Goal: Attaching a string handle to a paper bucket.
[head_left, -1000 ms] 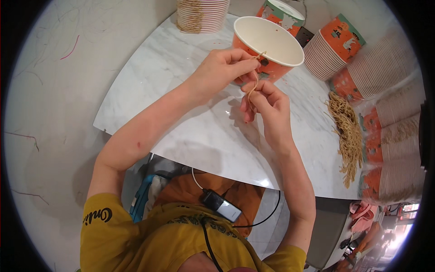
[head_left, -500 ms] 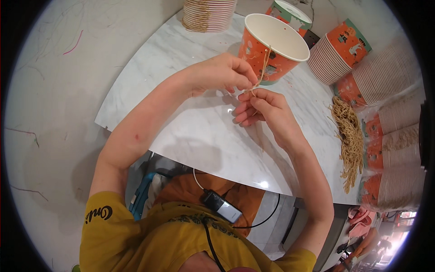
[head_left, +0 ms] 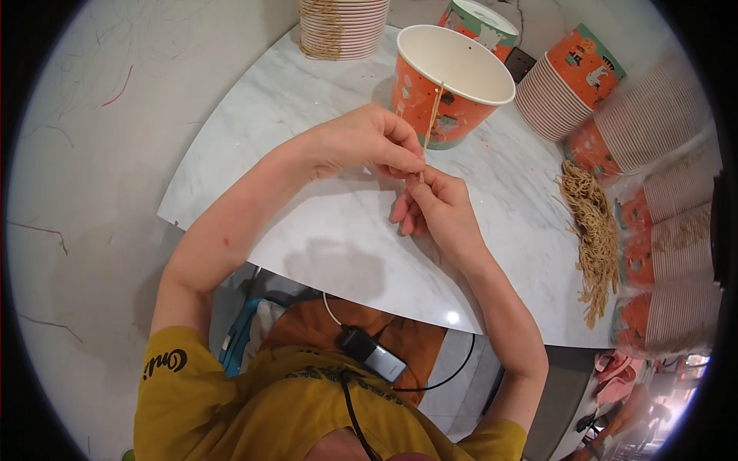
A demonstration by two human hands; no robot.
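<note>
On the counter (head_left: 261, 107), an orange paper tub (head_left: 413, 94) carries a tan cord (head_left: 432, 119) near its rim; left hand (head_left: 361, 142) and right hand (head_left: 450, 211) pinch the cord between fingers (head_left: 403, 134); hard tugging could tip the tub.

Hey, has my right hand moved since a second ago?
Yes: judged against the marbled tabletop, your right hand has moved toward its near edge, away from the orange paper tub's rim.
</note>
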